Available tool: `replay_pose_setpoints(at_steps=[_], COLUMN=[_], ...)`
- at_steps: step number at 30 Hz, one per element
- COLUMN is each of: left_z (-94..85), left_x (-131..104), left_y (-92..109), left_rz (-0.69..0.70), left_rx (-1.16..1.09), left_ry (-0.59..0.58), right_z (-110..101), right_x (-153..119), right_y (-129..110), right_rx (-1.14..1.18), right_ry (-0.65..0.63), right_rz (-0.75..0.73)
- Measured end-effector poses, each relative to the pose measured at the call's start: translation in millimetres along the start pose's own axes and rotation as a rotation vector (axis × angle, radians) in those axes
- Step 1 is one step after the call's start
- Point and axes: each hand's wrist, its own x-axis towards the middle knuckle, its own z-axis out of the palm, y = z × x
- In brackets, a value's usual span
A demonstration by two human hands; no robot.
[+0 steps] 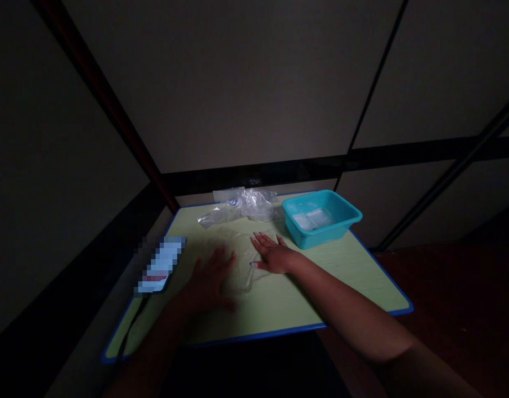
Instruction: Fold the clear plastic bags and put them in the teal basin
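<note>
A clear plastic bag (242, 272) lies flat on the table between my two hands. My right hand (273, 254) rests palm down on the bag's right side, fingers stretched out and thumb apart. Over the left side is my left hand (213, 276), blurred by motion, with its fingers spread; whether it touches the plastic I cannot tell. Neither hand grips anything. Behind them, a crumpled heap of clear plastic bags (256, 202) sits at the table's far edge.
A turquoise plastic basin (316, 237) with flat clear packets (314, 219) inside stands at the back right. On the left lies a lit phone (161, 265) with a dark cord. The pale table (341, 282) has a blue rim and backs onto panelled walls.
</note>
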Motion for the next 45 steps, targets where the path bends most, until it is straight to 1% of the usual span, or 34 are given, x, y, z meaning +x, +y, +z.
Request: replay_pose_setpoints(at_steps=[3, 6, 8, 11, 13, 14, 15, 17, 19, 22, 24, 26, 28, 30, 32, 34, 36, 37, 42, 45], left_z=[1.6, -1.4, -3.3, -1.8, 2.7, 5.9, 9.5, 17.5, 25.5, 33.6, 34.1, 30.1, 23.4, 17.6, 15.8, 18.7, 24.0, 26.6, 32.9, 32.2], left_x=[-19.0, -21.3, -12.4, 9.2, 21.6, 25.5, 27.4, 25.2, 15.9, -4.3, -15.6, -20.4, -17.6, -9.9, -2.1, 2.0, 1.8, 0.6, -5.3, -4.5], left_y=[6.4, 29.5, 51.3, 82.9, 96.3, 99.4, 99.9, 93.7, 80.4, 57.7, 47.3, 43.8, 46.9, 53.5, 59.4, 61.2, 58.1, 55.4, 45.4, 46.5], left_rz=[-0.034, -0.045, -0.084, -0.126, -0.135, -0.153, -0.171, -0.205, -0.212, -0.209, -0.246, -0.299, -0.343, -0.346, -0.301, -0.25, -0.223, -0.217, -0.202, -0.205], left_rx=[-0.029, -0.075, -0.104, -0.173, -0.195, -0.196, -0.193, -0.169, -0.109, -0.003, 0.039, 0.052, 0.044, 0.028, 0.014, 0.003, -0.002, 0.0, 0.007, -0.007], left_ry=[0.057, 0.189, 0.304, 0.415, 0.445, 0.433, 0.407, 0.355, 0.336, 0.35, 0.371, 0.422, 0.489, 0.519, 0.481, 0.401, 0.344, 0.334, 0.35, 0.346], right_z=[0.3, 2.5, 4.2, 6.9, 8.6, 9.3, 9.8, 10.5, 11.1, 11.4, 10.3, 7.7, 4.8, 3.7, 5.7, 9.8, 13.8, 15.0, 13.2, 12.7], right_x=[-3.5, -5.8, -6.1, -4.8, -3.5, -3.1, -3.0, -4.3, -7.9, -17.6, -25.1, -30.2, -30.4, -24.7, -15.2, -6.3, -1.6, -1.4, -12.9, -19.7], right_y=[-6.9, -11.6, -12.2, -10.9, -10.4, -10.5, -10.9, -11.7, -11.1, -6.6, -4.6, -7.6, -16.9, -29.9, -41.1, -45.5, -41.2, -36.4, -7.7, -6.5], right_rx=[-0.005, -0.004, -0.004, -0.018, -0.035, -0.043, -0.049, -0.054, -0.054, -0.065, -0.068, -0.06, -0.053, -0.051, -0.021, -0.004, -0.003, -0.004, -0.01, -0.025], right_ry=[-0.012, -0.027, -0.029, -0.008, 0.012, 0.024, 0.035, 0.045, 0.041, 0.041, 0.115, 0.242, 0.36, 0.401, 0.342, 0.272, 0.202, 0.182, 0.187, 0.207], right_rz=[0.005, -0.033, -0.057, -0.079, -0.087, -0.086, -0.082, -0.062, -0.047, -0.047, -0.024, 0.033, 0.079, 0.07, 0.009, 0.002, 0.029, 0.048, 0.15, 0.205])
